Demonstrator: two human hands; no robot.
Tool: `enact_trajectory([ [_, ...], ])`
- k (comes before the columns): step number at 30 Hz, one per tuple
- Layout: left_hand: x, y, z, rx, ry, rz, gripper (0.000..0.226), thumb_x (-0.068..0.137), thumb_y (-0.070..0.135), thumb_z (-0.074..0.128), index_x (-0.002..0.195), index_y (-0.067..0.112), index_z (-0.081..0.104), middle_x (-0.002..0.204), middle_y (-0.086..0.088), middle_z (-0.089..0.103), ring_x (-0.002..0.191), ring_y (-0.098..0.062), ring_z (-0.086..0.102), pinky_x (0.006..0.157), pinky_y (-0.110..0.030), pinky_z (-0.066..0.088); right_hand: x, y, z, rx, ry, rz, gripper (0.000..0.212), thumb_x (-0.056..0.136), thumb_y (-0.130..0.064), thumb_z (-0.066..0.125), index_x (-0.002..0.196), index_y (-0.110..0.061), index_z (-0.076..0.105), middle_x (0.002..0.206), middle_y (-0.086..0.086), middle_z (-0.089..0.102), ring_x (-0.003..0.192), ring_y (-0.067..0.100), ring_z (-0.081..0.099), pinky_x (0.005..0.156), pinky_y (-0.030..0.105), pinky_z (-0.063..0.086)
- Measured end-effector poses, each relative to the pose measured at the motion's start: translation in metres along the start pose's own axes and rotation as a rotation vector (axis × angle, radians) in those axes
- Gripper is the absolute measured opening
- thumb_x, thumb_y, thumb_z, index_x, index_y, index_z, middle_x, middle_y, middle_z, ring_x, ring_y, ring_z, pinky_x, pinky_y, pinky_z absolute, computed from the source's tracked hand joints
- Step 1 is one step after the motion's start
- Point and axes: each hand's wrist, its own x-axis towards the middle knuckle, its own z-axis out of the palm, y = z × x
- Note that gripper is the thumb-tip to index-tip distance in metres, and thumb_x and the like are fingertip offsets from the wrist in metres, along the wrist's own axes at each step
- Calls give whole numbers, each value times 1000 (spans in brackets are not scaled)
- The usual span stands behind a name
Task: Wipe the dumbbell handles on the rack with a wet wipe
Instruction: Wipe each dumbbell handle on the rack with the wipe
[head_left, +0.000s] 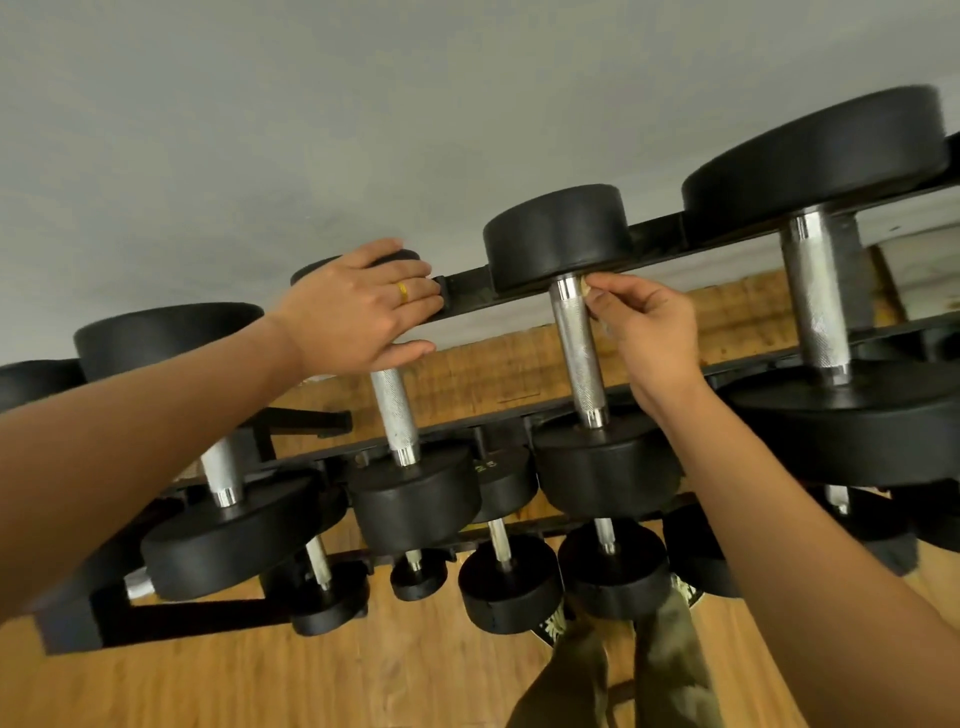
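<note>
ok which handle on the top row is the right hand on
The handle second from the right, beside the largest dumbbell. The right hand pinches a small scrap at its far end.

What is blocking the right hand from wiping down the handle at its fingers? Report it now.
Nothing visible. The right hand pinches a small pale wad against the top of the handle, whose length below is bare. The left hand rests on the neighbouring dumbbell, off to the side.
</note>
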Motion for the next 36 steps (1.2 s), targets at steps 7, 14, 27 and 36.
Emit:
enact_trajectory([
  [7,1,0,0,11,7,8,51,104,47,52,124,4,70,123,-15,72,125,-33,63,116,-51,36,2,-3,-11,-144,-84,-54,17,91,-6,68,96,-20,77,96,-3,77,95,11,72,94,34,57],
  [14,1,0,0,0,19,12,50,104,47,52,123,4,71,122,-14,72,124,-33,64,115,-51,38,-1,2,-20,-196,-142,-14,17,92,-6,67,100,-19,76,100,-2,76,97,11,71,94,33,57],
  [27,0,-8,-4,-134,-56,35,55,107,39,35,136,2,63,134,-16,67,133,-34,57,119,-48,33,-13,4,-40,-270,-257,48,19,90,-7,71,96,-25,75,92,-6,76,90,7,71,89,26,55],
  [36,-6,-8,0,-141,78,89,41,105,33,51,128,4,70,127,-15,71,125,-32,64,113,-49,43,-7,1,-38,-211,-252,25,38,89,-5,72,121,-25,69,92,-2,76,94,11,72,96,30,55],
])
